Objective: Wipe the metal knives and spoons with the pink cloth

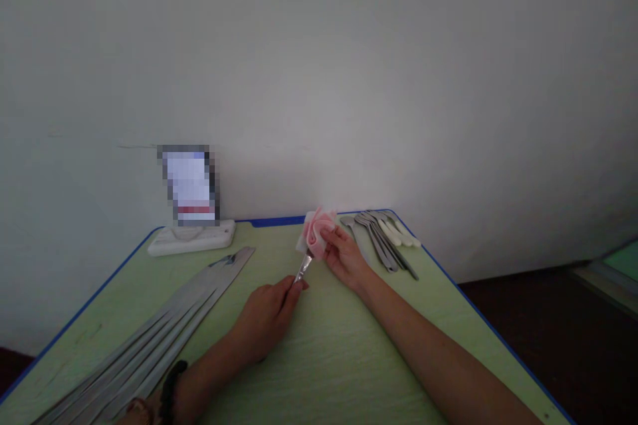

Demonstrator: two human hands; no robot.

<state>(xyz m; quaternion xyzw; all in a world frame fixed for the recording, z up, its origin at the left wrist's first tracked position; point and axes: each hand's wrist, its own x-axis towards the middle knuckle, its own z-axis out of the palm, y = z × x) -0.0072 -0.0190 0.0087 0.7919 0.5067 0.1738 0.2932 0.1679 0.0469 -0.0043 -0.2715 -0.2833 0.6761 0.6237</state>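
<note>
My left hand (pixel 272 312) is closed around the handle of a shiny metal utensil (pixel 302 268), which points up and away from me. Its far end is hidden inside a folded pink and white cloth (pixel 315 234), so I cannot tell its kind. Fingers and thumb of my right hand (pixel 343 252) pinch the cloth around that end, a little above the table. To the right of this hand lies a group of metal spoons (pixel 379 239), their bowls toward the wall. Several white-handled pieces of cutlery (pixel 401 234) lie beside them.
The green table (pixel 319 358) has a blue edge and stands against a grey wall. A blurred-out phone (pixel 192 186) leans upright on a white stand (pixel 192 239) at the back left. Long grey pleated strips (pixel 164 332) stretch along the left side, near my left forearm.
</note>
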